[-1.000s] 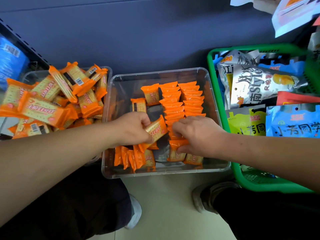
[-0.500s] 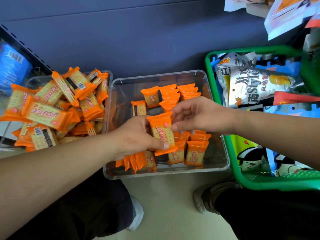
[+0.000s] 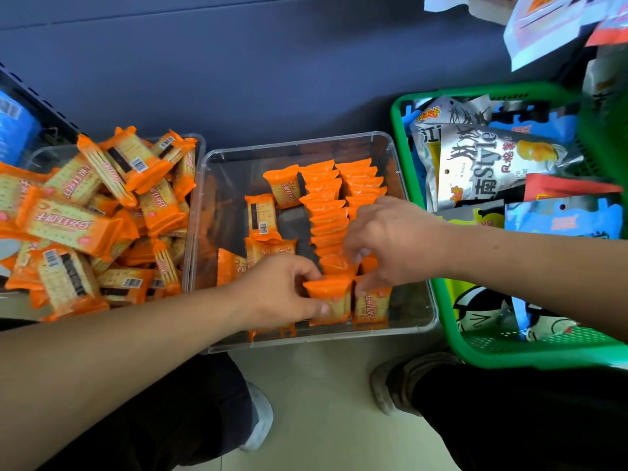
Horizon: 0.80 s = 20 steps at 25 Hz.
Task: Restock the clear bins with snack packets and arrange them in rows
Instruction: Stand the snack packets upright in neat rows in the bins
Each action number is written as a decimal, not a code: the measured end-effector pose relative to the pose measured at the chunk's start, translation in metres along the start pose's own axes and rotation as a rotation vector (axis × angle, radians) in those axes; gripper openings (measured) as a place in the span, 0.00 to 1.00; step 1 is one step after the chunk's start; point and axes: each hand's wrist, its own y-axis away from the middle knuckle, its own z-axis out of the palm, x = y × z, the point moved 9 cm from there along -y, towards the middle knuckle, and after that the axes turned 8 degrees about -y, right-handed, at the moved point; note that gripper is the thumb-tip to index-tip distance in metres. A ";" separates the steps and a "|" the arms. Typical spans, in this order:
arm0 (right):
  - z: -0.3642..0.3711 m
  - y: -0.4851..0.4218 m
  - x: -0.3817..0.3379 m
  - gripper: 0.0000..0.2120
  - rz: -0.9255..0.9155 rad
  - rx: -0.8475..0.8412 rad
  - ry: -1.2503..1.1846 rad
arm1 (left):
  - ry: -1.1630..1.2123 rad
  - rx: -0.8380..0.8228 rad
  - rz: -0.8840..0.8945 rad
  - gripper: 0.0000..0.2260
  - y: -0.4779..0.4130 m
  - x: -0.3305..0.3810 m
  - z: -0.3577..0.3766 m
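Observation:
A clear bin (image 3: 217, 212) stands in the middle and holds two rows of upright orange cracker packets (image 3: 326, 205) on its right side, plus a few loose packets (image 3: 261, 217) lying on its floor. My left hand (image 3: 282, 294) pinches the front packet (image 3: 331, 299) of the middle row at the bin's near end. My right hand (image 3: 390, 239) hovers over the near end of the rows, fingertips touching down on the packets beside the right row's front packet (image 3: 372, 304). What lies under my hands is hidden.
A second clear bin (image 3: 200, 144) at the left is heaped with the same orange packets (image 3: 102, 212). A green basket (image 3: 424, 90) of larger snack bags (image 3: 492, 161) stands at the right. A dark panel runs behind the bins. My shoes (image 3: 394, 382) are on the pale floor below.
The packet my hands held above the bin has come down and now stands at the front of the middle row. My right hand dropped from above onto the row ends.

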 end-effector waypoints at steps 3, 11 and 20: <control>0.006 0.006 0.012 0.23 0.044 -0.115 0.214 | -0.026 -0.022 -0.020 0.07 0.000 0.001 0.006; 0.025 0.007 0.011 0.13 0.103 -0.203 0.188 | -0.024 0.054 -0.149 0.19 0.001 -0.013 0.011; 0.024 0.005 0.006 0.11 0.087 -0.227 0.203 | -0.136 0.168 -0.102 0.12 -0.007 0.000 -0.003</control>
